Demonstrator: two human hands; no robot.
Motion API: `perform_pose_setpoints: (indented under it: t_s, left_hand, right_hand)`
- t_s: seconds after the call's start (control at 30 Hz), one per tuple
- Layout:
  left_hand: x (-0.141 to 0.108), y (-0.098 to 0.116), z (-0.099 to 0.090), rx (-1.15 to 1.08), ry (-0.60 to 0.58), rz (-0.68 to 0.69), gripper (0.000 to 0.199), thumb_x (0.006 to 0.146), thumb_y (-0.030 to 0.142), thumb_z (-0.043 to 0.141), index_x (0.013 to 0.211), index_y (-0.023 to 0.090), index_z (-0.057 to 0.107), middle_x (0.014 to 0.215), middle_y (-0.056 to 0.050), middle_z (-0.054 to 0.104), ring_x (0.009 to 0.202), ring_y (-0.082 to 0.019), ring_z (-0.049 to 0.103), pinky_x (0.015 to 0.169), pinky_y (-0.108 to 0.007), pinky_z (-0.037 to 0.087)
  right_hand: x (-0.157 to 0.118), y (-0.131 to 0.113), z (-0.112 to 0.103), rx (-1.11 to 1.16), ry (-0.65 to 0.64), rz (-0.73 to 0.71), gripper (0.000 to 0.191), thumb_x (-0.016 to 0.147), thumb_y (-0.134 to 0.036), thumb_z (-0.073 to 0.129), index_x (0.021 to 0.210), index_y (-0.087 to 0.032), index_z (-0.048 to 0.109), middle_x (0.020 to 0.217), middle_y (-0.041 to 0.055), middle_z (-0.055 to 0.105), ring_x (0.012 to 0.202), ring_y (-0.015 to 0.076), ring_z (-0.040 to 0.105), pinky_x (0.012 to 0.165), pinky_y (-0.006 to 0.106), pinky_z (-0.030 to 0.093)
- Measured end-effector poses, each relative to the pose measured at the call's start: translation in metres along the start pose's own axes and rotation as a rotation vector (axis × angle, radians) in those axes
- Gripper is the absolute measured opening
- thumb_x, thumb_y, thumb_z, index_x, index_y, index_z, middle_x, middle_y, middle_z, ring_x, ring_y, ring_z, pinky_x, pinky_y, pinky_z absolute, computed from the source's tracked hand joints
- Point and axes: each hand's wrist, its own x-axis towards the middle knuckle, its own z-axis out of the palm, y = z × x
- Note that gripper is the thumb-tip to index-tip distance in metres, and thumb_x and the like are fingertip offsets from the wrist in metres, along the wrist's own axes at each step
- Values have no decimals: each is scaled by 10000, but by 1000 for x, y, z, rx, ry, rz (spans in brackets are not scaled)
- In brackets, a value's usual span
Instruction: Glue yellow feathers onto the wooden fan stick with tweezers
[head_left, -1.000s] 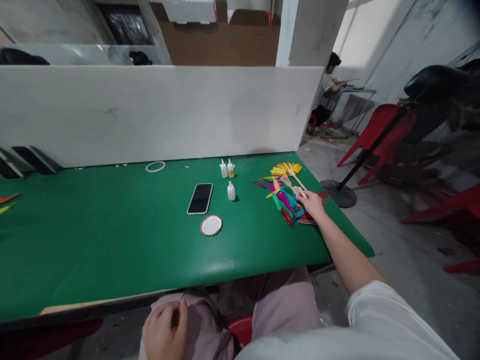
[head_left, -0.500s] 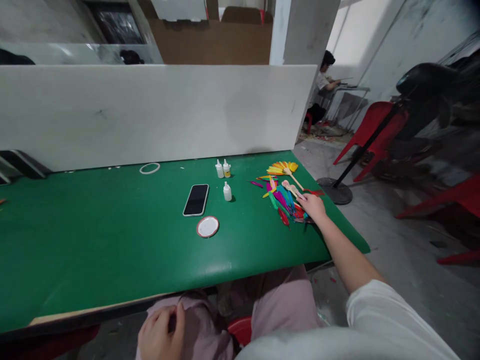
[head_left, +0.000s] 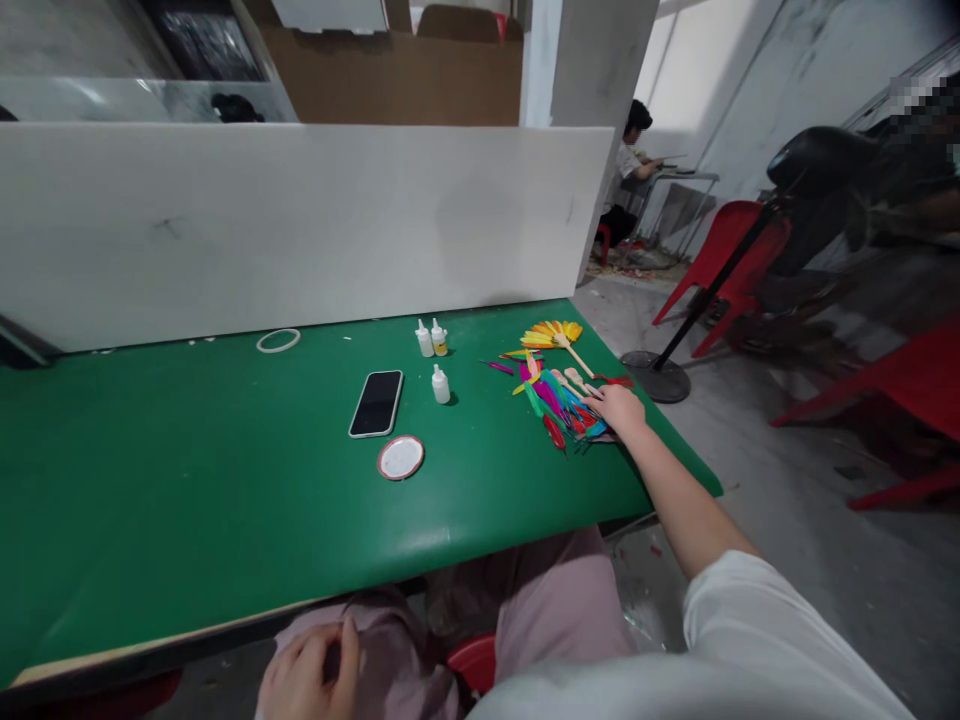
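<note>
My right hand (head_left: 621,410) reaches over the right end of the green table (head_left: 247,510). Its fingers close on a pale wooden stick (head_left: 576,378) with a rounded end, above a pile of colored feathers (head_left: 555,400). A second similar stick lies just left of it. Behind the pile rests a fan of yellow feathers (head_left: 551,334) on a pale handle, with a red tassel-like end by my hand. On my thigh lies my left hand (head_left: 309,672), loosely curled, thumb and forefinger slightly apart, with nothing visible in it.
Left of the feathers stand small white squeeze bottles (head_left: 440,385), a phone (head_left: 376,404) and a round white lid (head_left: 400,458). A white ring (head_left: 278,341) lies near the white panel (head_left: 315,220) at the back. Beyond the table are a black stand (head_left: 705,300), red chairs and a seated person.
The view has shifted slightly, so the table things sit further left. My right hand has lowered a little onto the pile, and the two wooden sticks have spread apart. My left hand stays put.
</note>
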Motion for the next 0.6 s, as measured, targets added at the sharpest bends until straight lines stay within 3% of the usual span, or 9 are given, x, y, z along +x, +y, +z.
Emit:
perform_pose_setpoints:
  t_s: [0.1,0.2,0.33,0.4,0.5,0.6]
  left_hand:
    - [22,42,0,-183,-7,92,169,833,316,497,755,183,566,739,-43,635,718,-194,588,676,-315,459]
    - [73,118,14,-398,-157,418,91,830,190,497,875,192,576,896,-49,662,896,-182,595,839,-325,454]
    - [154,230,74,-449,-361,707,267,876,271,433,1090,187,568,1212,-88,571,1152,-201,491,990,-361,375]
    - [181,266,111,-358,-429,774,347,877,325,433,1156,154,547,1304,-122,497,1248,-251,402,1020,-409,334]
    - [198,282,153,-211,-476,784,444,871,419,436,1208,141,515,1338,-161,450,1265,-302,367,1010,-469,311]
    - [200,269,166,-135,-447,757,447,878,477,388,1188,186,526,1310,-141,475,1199,-298,427,975,-478,319]
  right_hand:
    - [3,-3,-2,-3,-41,-34,305,786,-409,522,894,-157,657,929,160,659,871,259,627,667,300,437]
    - [9,-5,-2,9,-87,-56,260,757,-320,547,898,-132,658,954,190,656,879,270,628,674,306,440]
    - [20,-3,2,76,-141,-72,219,698,-288,586,818,-122,662,880,181,671,846,266,637,657,284,431]
    - [23,1,5,137,-143,-85,218,702,-300,569,802,-123,649,841,164,673,822,257,638,636,271,422]
    - [26,7,7,263,-137,-102,221,742,-303,501,821,-133,618,803,124,675,751,212,635,584,243,407]
    - [27,9,9,411,-177,-140,252,777,-284,428,946,-157,566,745,48,675,584,137,597,499,207,388]
